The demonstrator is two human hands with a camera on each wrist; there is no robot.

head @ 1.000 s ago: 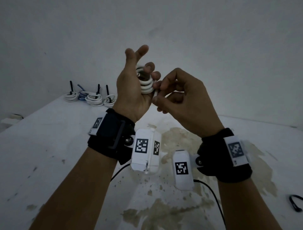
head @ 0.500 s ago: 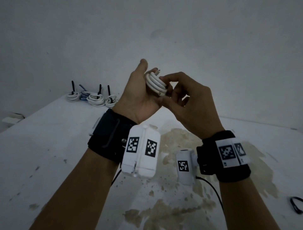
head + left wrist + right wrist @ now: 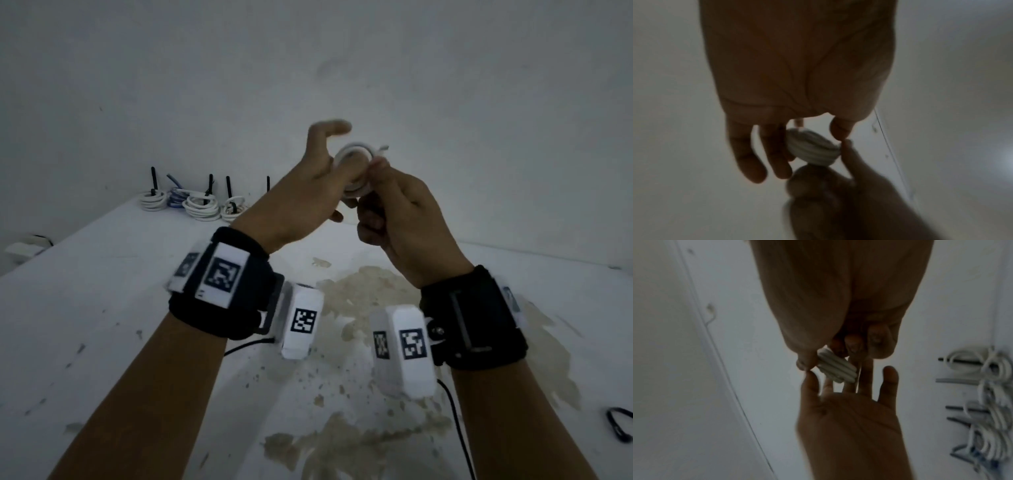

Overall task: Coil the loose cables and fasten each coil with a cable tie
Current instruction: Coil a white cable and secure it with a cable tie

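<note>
A small coil of white cable (image 3: 354, 154) is held up in the air over the white table (image 3: 102, 308). My right hand (image 3: 375, 178) pinches it between thumb and curled fingers, which shows in the right wrist view on the coil (image 3: 835, 368). My left hand (image 3: 327, 161) is beside the coil with straight, spread fingers (image 3: 748, 155) and an open palm (image 3: 851, 426). Its thumb tip meets the right thumb by the coil (image 3: 812, 151). A short cable end sticks out at the coil's upper right. No tie shows on this coil.
Several tied coils (image 3: 200, 205) with upright black tie tails lie at the table's far left corner, also in the right wrist view (image 3: 992, 394). A loose black cable tie (image 3: 620, 425) lies at the right edge. A pale object (image 3: 24, 246) sits off the table's left side. The table is stained (image 3: 359, 298).
The coil was wrapped around my left fingers; now those fingers are straight and the right hand pinches it. Both hands drifted right and turned.
</note>
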